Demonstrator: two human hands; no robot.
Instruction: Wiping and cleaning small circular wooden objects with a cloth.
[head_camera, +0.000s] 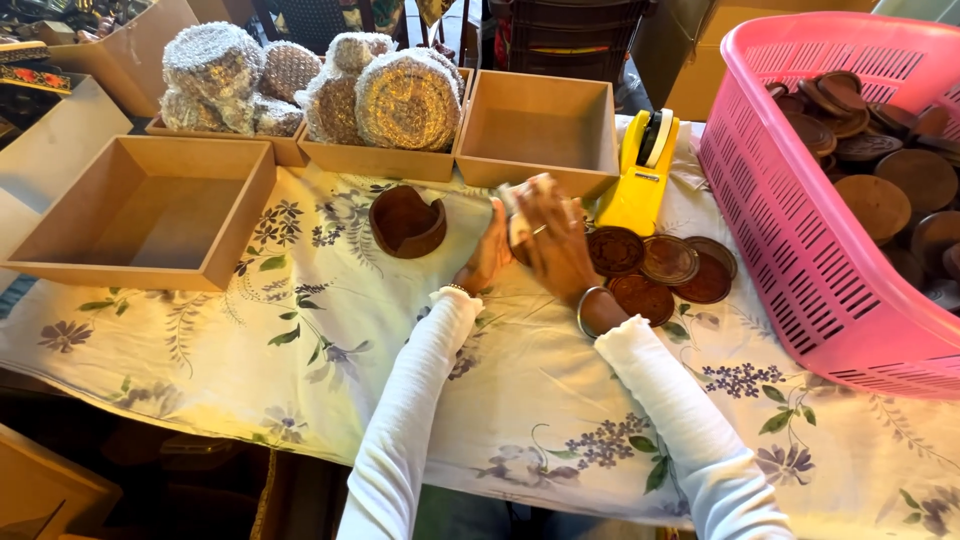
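My left hand (487, 255) and my right hand (553, 243) meet over the flowered tablecloth (300, 350), both closed on a small bundle in clear wrap (518, 198); what is inside is hidden by my fingers. A round dark wooden holder (407, 221) with a notch sits just left of my left hand. Several flat round brown coasters (665, 268) lie just right of my right hand. A yellow tape dispenser (643, 165) stands behind them.
An open wooden box (150, 215) sits at the left, another (540, 130) behind my hands. Two boxes hold bubble-wrapped round bundles (405, 100). A pink plastic basket (800, 220) full of brown discs fills the right side.
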